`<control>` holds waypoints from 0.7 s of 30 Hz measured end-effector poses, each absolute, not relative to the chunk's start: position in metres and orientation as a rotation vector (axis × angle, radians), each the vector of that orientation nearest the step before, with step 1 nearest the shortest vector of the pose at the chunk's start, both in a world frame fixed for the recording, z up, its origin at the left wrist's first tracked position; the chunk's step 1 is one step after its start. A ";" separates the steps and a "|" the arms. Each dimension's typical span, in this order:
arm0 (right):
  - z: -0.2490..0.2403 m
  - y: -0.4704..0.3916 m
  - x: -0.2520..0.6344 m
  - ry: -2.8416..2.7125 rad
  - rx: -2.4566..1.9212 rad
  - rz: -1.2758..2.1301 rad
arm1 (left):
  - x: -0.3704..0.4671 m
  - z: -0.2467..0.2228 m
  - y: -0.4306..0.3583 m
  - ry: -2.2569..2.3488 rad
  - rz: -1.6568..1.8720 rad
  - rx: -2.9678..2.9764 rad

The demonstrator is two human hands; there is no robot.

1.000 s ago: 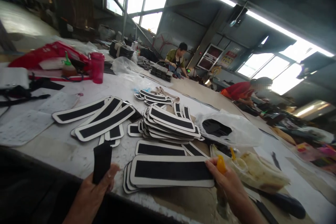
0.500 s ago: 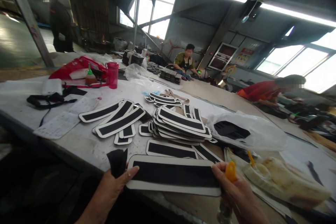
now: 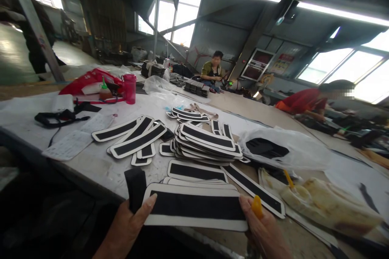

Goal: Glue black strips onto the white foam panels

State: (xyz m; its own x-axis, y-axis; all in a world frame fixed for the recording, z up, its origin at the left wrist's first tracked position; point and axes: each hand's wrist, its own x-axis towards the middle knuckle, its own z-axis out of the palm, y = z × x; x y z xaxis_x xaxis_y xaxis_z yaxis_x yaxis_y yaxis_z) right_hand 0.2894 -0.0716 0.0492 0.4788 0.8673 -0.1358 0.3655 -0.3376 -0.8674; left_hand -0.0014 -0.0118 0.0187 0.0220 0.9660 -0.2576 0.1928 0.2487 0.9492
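Note:
A long white-edged panel with a black fabric strip down its middle is held level at the table's front edge. My left hand pinches its left end, thumb on top. From the same hand a loose black fabric strip sticks up beside the panel. My right hand grips the panel's right end and also holds a yellow-tipped tool, its lower part mostly hidden. Just behind lie similar panels, and beyond them a stacked pile of panels.
More panels lie fanned to the left, near papers and a pink cup. On the right are a plastic bag with black pieces and a stained yellowish container. Co-workers sit at the back and right.
My hands have shifted slightly left with the panel, uncovering more panels behind it and at its right. The loose black strip stands straighter. A person at far left has moved further left.

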 end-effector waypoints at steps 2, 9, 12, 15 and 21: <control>0.051 -0.073 0.290 -1.010 -1.949 0.718 | 0.000 0.020 -0.014 1.445 0.872 1.217; 0.059 -0.074 0.289 -0.992 -1.952 0.635 | 0.006 0.031 -0.022 1.462 0.911 1.252; 0.062 -0.074 0.288 -0.974 -1.955 0.642 | 0.007 0.026 -0.023 1.429 0.922 1.267; 0.063 -0.073 0.289 -0.995 -1.935 0.643 | 0.006 0.023 -0.023 1.389 0.909 1.199; 0.062 -0.073 0.290 -0.775 -1.743 0.940 | 0.006 0.037 -0.026 1.345 0.822 1.015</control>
